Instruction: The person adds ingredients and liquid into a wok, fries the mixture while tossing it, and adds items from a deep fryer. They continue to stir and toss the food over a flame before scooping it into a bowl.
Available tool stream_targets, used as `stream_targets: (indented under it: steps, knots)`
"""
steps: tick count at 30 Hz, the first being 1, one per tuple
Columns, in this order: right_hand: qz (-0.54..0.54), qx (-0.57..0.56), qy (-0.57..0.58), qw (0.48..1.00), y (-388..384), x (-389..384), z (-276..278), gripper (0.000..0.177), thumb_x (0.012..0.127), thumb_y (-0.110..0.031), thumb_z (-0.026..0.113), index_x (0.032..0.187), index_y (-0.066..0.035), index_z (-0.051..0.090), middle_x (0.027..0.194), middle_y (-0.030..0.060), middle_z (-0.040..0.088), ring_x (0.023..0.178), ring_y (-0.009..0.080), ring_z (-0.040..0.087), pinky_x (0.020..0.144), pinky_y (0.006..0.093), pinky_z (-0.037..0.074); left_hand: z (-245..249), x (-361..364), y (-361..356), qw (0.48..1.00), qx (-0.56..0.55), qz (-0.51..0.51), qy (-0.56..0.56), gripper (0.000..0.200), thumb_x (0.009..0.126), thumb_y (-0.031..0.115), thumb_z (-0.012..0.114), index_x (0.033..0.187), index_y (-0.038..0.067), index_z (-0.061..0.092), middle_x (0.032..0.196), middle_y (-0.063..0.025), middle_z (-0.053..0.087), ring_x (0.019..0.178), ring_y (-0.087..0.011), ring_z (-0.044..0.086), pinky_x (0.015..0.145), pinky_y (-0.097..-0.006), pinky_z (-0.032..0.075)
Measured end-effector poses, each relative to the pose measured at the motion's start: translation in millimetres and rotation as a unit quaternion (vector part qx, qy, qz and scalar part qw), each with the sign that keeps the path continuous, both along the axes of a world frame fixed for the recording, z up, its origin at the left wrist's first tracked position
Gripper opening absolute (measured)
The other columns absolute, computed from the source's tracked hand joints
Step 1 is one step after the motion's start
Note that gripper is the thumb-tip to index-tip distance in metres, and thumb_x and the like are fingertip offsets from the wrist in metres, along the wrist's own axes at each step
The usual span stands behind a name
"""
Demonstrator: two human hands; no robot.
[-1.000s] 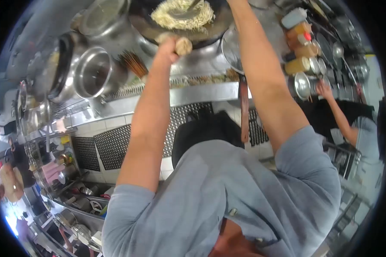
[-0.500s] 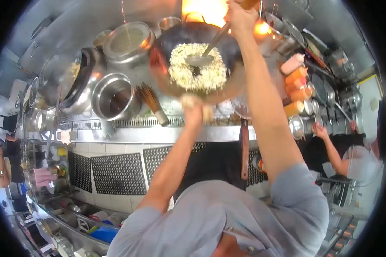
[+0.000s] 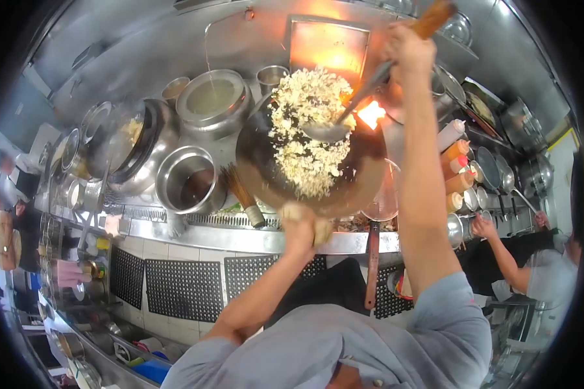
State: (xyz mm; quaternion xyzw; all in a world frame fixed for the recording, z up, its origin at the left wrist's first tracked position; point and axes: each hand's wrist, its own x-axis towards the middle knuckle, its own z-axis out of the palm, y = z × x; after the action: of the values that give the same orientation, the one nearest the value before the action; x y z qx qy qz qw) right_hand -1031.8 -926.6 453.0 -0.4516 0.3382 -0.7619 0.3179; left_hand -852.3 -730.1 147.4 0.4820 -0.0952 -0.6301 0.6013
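A large dark wok (image 3: 256,152) stands over the burner, its far side tilted toward flames (image 3: 372,115). Pale, crumbly food that looks like fried rice (image 3: 308,170) is spread up the wok and thrown toward its far rim. My left hand (image 3: 298,233) grips a beige folded cloth (image 3: 322,231) at the near edge of the wok; whatever part of the wok lies under the cloth is hidden. Raised at the upper right, my right hand (image 3: 412,53) is closed around the wooden handle of a ladle (image 3: 326,133). The ladle's metal bowl is among the food.
Left of the wok are a bamboo brush (image 3: 240,188), a steel pot of dark liquid (image 3: 187,180) and a lidded pot (image 3: 209,97) under running water. A strainer (image 3: 373,259) hangs near the front edge. Squeeze bottles (image 3: 455,152) line the right, near another person's hand (image 3: 483,225).
The food has gone from a mound in the wok to a long spread reaching the far rim. My right hand has moved right with the ladle. The view has tipped upward.
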Motion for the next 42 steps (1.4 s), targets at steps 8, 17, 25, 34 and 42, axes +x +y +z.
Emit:
stream_targets:
  steps: [8,17,25,34,42]
  knots:
    - [-0.003,-0.034,-0.065,0.997,-15.5,-12.7,-67.9,0.006,0.077,0.000,0.059,0.083,0.000,0.056,0.056,-0.0004,0.045,0.041,0.0095,0.039,0.038,0.0271,0.031,-54.8,-3.2,-33.5,0.990,-0.090,-0.007,-0.105,0.024,0.081,0.000,0.049,0.104,0.003,0.045,0.082,-0.0117,0.056,0.064,-0.0245,0.060,0.052,-0.0397,0.052]
    - [-0.074,-0.042,-0.026,0.996,-27.7,-10.4,-63.3,0.005,0.080,0.002,0.055,0.079,-0.003,0.055,0.059,-0.0008,0.047,0.042,0.0100,0.040,0.040,0.0285,0.034,-17.8,3.8,-135.3,0.994,0.054,-0.099,-0.012,0.023,0.083,0.001,0.050,0.105,-0.005,0.048,0.090,-0.0170,0.058,0.077,-0.0313,0.064,0.057,-0.0450,0.056]
    - [-0.106,-0.068,0.061,0.990,-35.0,0.8,-154.5,0.006,0.080,-0.006,0.062,0.081,-0.006,0.056,0.063,0.0014,0.050,0.042,0.0094,0.043,0.038,0.0265,0.034,1.9,-15.3,-62.1,0.995,-0.015,-0.093,0.039,0.024,0.087,0.003,0.050,0.111,0.003,0.047,0.096,-0.0127,0.059,0.079,-0.0269,0.064,0.068,-0.0414,0.056]
    - [-0.048,-0.009,-0.012,0.999,-58.2,4.1,-94.6,0.005,0.081,-0.003,0.059,0.086,-0.006,0.060,0.063,-0.0005,0.050,0.048,0.0087,0.046,0.042,0.0244,0.036,-44.2,-13.2,-21.6,0.975,-0.104,-0.024,-0.194,0.039,0.080,0.004,0.058,0.116,0.002,0.042,0.106,-0.0125,0.055,0.095,-0.0210,0.058,0.075,-0.0383,0.052]
    - [-0.090,0.035,0.043,0.994,-26.2,40.3,-98.3,0.034,0.078,0.001,0.062,0.111,-0.003,0.056,0.077,0.0035,0.057,0.051,0.0098,0.049,0.044,0.0253,0.039,-6.3,-5.8,-71.9,0.994,-0.022,-0.075,-0.072,0.056,0.079,0.014,0.062,0.123,-0.010,0.038,0.107,-0.0190,0.057,0.099,-0.0253,0.060,0.086,-0.0365,0.050]
